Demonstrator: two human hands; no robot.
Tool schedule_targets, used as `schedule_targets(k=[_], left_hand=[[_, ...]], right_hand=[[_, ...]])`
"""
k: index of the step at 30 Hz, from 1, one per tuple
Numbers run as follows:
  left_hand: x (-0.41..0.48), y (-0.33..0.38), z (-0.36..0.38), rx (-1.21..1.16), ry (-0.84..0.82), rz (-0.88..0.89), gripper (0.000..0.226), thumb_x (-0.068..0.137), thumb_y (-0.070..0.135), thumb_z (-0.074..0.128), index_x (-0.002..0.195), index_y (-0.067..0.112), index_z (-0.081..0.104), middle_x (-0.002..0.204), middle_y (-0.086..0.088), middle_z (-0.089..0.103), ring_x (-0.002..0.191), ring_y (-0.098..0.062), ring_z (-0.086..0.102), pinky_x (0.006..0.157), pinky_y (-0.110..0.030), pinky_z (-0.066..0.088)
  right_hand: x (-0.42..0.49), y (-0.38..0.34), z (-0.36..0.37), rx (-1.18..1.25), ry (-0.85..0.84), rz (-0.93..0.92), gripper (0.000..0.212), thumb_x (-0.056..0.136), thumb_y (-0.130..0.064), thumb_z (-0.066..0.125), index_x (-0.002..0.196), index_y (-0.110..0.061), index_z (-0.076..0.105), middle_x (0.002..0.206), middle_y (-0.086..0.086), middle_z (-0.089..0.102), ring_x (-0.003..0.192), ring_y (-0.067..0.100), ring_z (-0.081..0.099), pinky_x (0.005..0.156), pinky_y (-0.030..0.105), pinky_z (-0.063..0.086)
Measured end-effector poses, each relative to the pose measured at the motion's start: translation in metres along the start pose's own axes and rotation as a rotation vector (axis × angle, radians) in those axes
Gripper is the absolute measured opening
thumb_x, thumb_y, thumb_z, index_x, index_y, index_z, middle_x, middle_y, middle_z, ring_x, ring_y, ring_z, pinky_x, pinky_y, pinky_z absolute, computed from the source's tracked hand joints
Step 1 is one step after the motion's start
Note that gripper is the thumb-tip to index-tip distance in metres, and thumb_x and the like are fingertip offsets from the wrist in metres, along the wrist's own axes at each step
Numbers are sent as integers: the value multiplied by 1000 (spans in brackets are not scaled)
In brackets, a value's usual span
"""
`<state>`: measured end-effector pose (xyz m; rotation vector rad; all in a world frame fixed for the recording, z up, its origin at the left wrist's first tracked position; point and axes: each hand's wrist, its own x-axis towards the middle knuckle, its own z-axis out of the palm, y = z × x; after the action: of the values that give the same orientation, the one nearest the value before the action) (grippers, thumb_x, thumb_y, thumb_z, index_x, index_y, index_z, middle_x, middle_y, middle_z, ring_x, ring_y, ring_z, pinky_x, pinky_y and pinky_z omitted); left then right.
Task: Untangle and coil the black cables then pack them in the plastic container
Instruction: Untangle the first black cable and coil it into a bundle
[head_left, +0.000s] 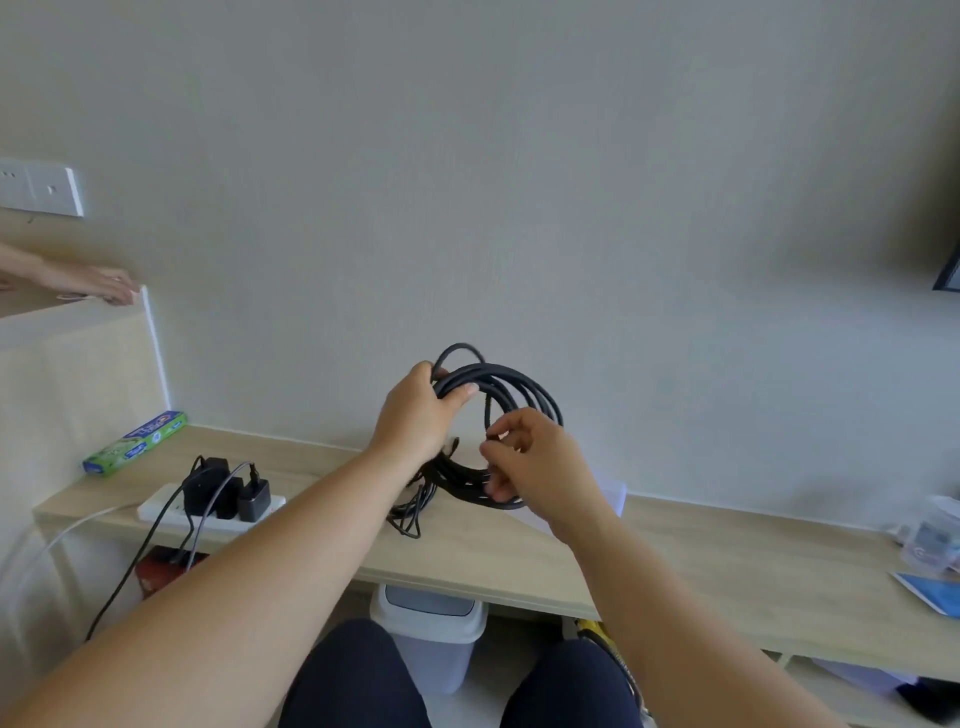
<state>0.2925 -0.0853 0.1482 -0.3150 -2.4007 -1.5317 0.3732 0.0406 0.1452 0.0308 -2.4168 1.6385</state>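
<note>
While the left hand (415, 410) is clamped on the upper left of the black cable coil (522, 382), thumb over the bundled loops and fingers wrapped behind, I note the coil held upright in the air above the wooden table (675, 551), in front of the pale wall.

Right hand (530, 457): fingers curled in on the coil's lower right, thumb and forefinger closed together on a strand. Motion blur here; I cannot tell exactly which loop they pinch.

One loop stands out above the left hand, apart from the rest of the bundle. Loose cable ends (410, 514) hang from the bottom of the coil and trail onto the table top just below the left wrist.

Translucent plastic sheet or lid (615, 491) lies on the table behind the right wrist, mostly hidden. Clear plastic container (932, 535) sits at the far right edge of the table, well apart from the coil; contents unclear. Blue and white card (930, 592) lies just in front of it.

Left side of table: white power strip (156, 512) with black chargers (213, 488) plugged in, green box (135, 441) behind it near the wall. White bin (431, 623) stands under the table. Another person's hand (98, 286) rests on a ledge at upper left.
</note>
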Motion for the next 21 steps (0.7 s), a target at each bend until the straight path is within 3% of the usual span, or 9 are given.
schedule_targets(k=[3, 5, 7, 9, 15, 21], left_hand=[[13, -12, -17, 39, 15, -4, 38, 90, 36, 61, 122, 18, 50, 97, -3, 59, 84, -22, 56, 75, -31, 44], [16, -16, -21, 69, -36, 5, 42, 91, 36, 60, 129, 26, 47, 91, -2, 59, 78, -21, 57, 71, -28, 43], [16, -14, -18, 60, -86, 65, 30, 92, 32, 60, 120, 22, 56, 72, 5, 55, 55, -17, 53, 55, -21, 42], [16, -8, -8, 86, -112, 102, 22, 91, 31, 60, 110, 19, 60, 65, 7, 52, 46, -16, 50, 47, -19, 39], [8, 5, 24, 90, -261, 131, 18, 90, 33, 62, 98, 17, 61, 60, -4, 55, 45, -16, 52, 49, -21, 41], [16, -9, 56, -19, -358, 59, 17, 86, 37, 65, 90, 20, 64, 51, -3, 51, 47, -18, 49, 61, -36, 46]], right_hand=[[-8, -3, -20, -355, -32, -244, 26, 84, -8, 61, 77, -32, 56, 68, -6, 57, 50, 4, 50, 56, 12, 43], [-4, -3, -49, -349, 40, -278, 29, 82, -7, 64, 75, -35, 58, 67, -11, 57, 53, 3, 48, 56, 11, 39], [7, 4, -80, -230, 130, -215, 24, 83, -7, 64, 77, -30, 63, 68, -11, 57, 52, 6, 45, 53, 13, 37], [15, 21, -103, -197, 180, -145, 21, 85, -8, 63, 81, -29, 64, 74, -9, 56, 55, 12, 43, 52, 18, 37], [25, 69, -138, -63, 267, -15, 18, 87, -8, 63, 87, -25, 67, 90, -1, 62, 62, 13, 51, 60, 27, 49], [37, 115, -144, -47, 301, 60, 17, 89, -9, 62, 88, -25, 65, 93, 0, 60, 64, 13, 51, 57, 25, 48]])
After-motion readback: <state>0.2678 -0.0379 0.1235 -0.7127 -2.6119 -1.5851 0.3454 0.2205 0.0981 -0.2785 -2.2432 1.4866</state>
